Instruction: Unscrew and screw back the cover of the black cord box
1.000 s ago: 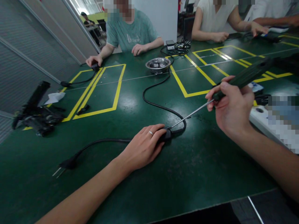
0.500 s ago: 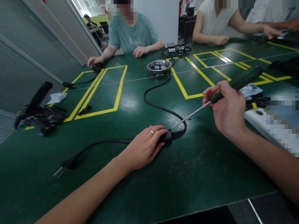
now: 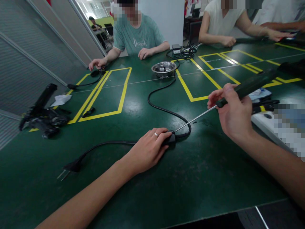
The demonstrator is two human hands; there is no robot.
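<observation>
My left hand, with a ring on one finger, is closed over a small black cord box and holds it down on the green table. A black power cord leaves the box to the left and ends in a two-pin plug. From the box's other end the cord curves away toward the back. My right hand grips the dark handle of a screwdriver. Its thin metal shaft slants down, and the tip meets the top of the box; the exact contact point is too small to make out.
A steel bowl with small dark parts stands mid-table. Black clamp-like equipment lies left, a white device right. Cables lie coiled at the back. A person in a green shirt and others sit across the yellow-taped table.
The view has shifted slightly. The screwdriver's handle has tilted a little lower in my right hand, while its tip stays on the box. My left hand keeps its hold.
</observation>
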